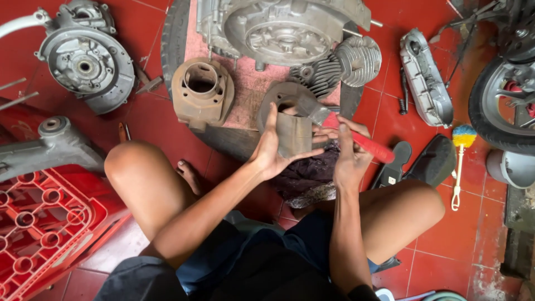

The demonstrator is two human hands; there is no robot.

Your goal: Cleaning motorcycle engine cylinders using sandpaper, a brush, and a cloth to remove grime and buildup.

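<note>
I sit on a red tiled floor with my knees apart. My left hand (271, 151) grips a grey metal engine cylinder (293, 125), tilted, with its sleeve toward me. My right hand (348, 156) holds a scraper with a red handle (361, 142); its flat metal blade (310, 107) lies against the cylinder's upper face. A dark cloth (309, 174) lies under both hands, between my legs.
A rusty brown cylinder (202, 93), a finned cylinder head (345, 64) and a large engine case (278, 28) rest on a round board. Another engine case (83, 58) lies far left, a red plastic crate (42, 223) near left. To the right are a metal cover (426, 78), a brush (460, 161) and a wheel (504, 106).
</note>
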